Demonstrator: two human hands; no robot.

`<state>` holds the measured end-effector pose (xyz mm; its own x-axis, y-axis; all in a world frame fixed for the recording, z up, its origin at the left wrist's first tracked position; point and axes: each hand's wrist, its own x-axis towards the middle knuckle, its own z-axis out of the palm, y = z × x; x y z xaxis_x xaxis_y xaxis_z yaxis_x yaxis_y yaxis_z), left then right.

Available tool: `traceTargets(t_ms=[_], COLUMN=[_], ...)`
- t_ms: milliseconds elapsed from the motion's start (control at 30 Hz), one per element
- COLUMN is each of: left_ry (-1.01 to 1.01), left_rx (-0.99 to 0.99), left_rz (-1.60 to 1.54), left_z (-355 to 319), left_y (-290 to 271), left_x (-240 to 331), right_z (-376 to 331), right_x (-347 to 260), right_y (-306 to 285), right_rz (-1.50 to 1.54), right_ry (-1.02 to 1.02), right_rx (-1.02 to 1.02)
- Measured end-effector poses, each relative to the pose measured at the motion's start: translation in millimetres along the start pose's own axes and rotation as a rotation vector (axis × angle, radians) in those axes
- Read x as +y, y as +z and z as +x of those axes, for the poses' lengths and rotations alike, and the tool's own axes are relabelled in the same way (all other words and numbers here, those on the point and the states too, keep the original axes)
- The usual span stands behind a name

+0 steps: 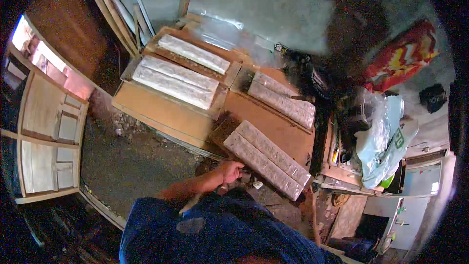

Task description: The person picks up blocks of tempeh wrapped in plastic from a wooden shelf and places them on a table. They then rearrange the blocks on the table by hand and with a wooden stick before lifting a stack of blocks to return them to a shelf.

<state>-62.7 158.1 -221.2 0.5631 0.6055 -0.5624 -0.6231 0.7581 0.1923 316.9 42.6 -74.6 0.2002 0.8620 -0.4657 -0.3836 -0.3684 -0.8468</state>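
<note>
A long pale slab (266, 160), scored by a groove along its length, rests on a thin dark board (221, 134) at the near edge of the work table. My left hand (230, 171) is closed at the board's near edge, with its fingers curled there. A dim brown shape, which looks like my right forearm, rises toward the slab's right end; my right hand and its fingers are hidden in shadow. Beyond lies another grooved slab (282, 99), with a brown stick-like piece (303, 98) over it. Two whiter slabs, one wide (176, 82) and one narrow (194, 54), lie farther left.
The brown table top (163, 112) extends left and far. Clear plastic sheeting (217, 32) lies at the back. On the right stand a pale plastic bag (383, 151) and dark clutter; a red and yellow cloth (403, 61) is against the wall. Wooden panels (49, 132) stand left.
</note>
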Motion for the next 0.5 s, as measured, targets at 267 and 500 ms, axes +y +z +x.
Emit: traceTargets(t_ms=[267,500], left_ry=[0.078,0.291], left_rx=[0.039,-0.261], left_rz=[0.122,0.355], left_z=[11,17], left_y=[35,32], left_x=[15,-19], right_z=[70,149], right_x=[-14,-20], right_y=[-1,-25], right_rz=[-0.163,-0.330], right_ry=[-0.048,-0.168], right_rx=[-0.023,-0.110])
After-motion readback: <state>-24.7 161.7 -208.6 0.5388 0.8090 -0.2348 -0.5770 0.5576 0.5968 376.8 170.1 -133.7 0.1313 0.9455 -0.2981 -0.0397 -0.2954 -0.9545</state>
